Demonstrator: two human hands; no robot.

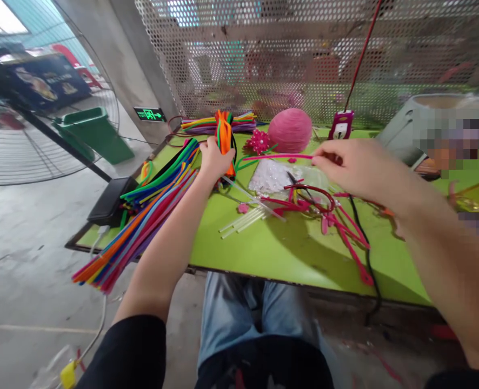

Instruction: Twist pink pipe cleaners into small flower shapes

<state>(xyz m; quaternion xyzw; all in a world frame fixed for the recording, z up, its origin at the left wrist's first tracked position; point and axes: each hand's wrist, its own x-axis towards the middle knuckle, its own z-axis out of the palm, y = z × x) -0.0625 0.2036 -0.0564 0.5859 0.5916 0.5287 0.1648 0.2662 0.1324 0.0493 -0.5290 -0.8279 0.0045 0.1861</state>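
Note:
My left hand (pixel 215 160) is closed around an upright bundle of orange and green pipe cleaners (pixel 224 132) near the back of the table. Between the thumb and fingers of my right hand (pixel 340 158) is the end of a pink pipe cleaner (pixel 278 156), which points left. Below it lie a clear bag of white beads (pixel 267 177), dark-handled scissors (pixel 326 195) and bent pink pipe cleaners (pixel 351 240). Several clear glue sticks (pixel 241 222) rest in front. Beside my left forearm are long multicoloured pipe cleaners (pixel 142 229), overhanging the table edge.
A pink ball of yarn (pixel 290 131) and a beaded pink flower (pixel 259 141) stand at the back, before a perforated metal screen (pixel 264 54). A black cable (pixel 361 232) crosses the green table (pixel 264 259) on the right. A fan (pixel 40 113) stands left.

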